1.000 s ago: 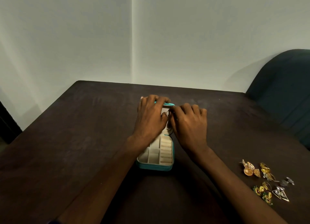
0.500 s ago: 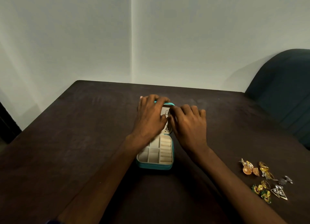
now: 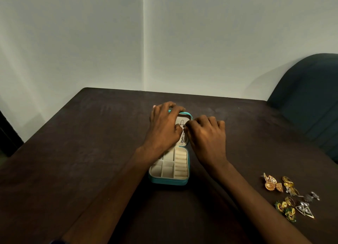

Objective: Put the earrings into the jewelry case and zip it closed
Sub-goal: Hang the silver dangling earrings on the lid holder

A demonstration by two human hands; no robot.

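- Head view: your teal jewelry case (image 3: 169,179) lies open in the middle of the dark table (image 3: 91,152), lid (image 3: 182,118) folded back away from you, cream tray facing up.
- Your left hand (image 3: 163,126) is curled over the lid's far left rim, holding it; its thumb sits close by a silver drop earring (image 3: 182,134) that hangs down the lid's lining.
- Your right hand (image 3: 207,134) is in from the right, fingertips bunched and pinching at the top of that same earring, by its hook. Looks like you're fixing it to the lid panel, though the contact is too small to read for certain.
- The square compartments (image 3: 165,167) and the ring rolls (image 3: 181,163) in the tray look bare from here, apart from what your left wrist hides.
- Over at your right, well apart from the case, the loose earrings (image 3: 289,196) sit in a heap: gold pieces, green-and-gold ones, silver triangles.
- So my read: one earring going in, nearly the whole pile left, and the zip can't be touched until that's done. Early days.
- A dark green chair (image 3: 311,97) stands at the table's far right corner.
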